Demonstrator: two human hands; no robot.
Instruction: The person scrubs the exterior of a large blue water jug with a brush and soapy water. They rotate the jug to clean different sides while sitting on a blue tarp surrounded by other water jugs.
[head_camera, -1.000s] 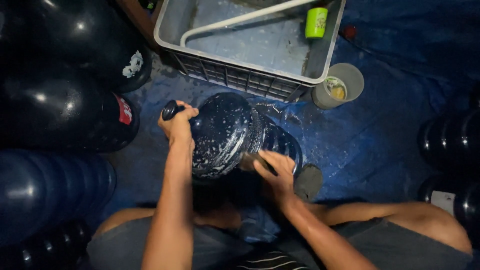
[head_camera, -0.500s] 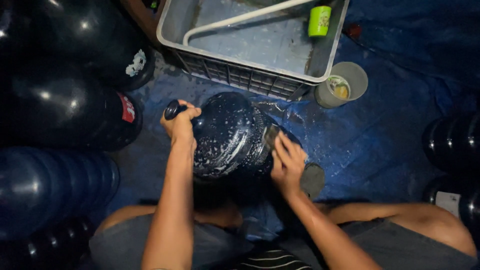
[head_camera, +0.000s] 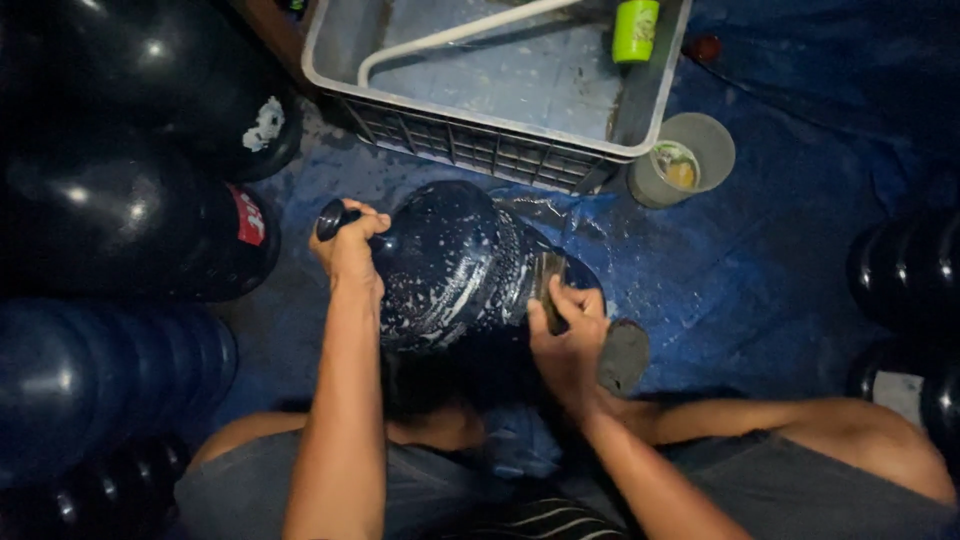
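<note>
A large dark blue water jug (head_camera: 450, 265), flecked with soap suds, lies on its side on the blue tarp between my knees. My left hand (head_camera: 350, 245) grips its neck near the cap at the left. My right hand (head_camera: 565, 335) presses a small scrubbing pad (head_camera: 548, 278) against the jug's ribbed side near its base.
A grey plastic crate (head_camera: 500, 150) with water, a white bar and a green cup (head_camera: 636, 30) stands behind the jug. A grey tub (head_camera: 690, 160) sits to its right. Several dark jugs (head_camera: 120, 230) crowd the left; more stand at the right edge (head_camera: 905, 270).
My right hand has slid the pad up along the jug's side from lower on its base. The left hand keeps its hold on the neck.
</note>
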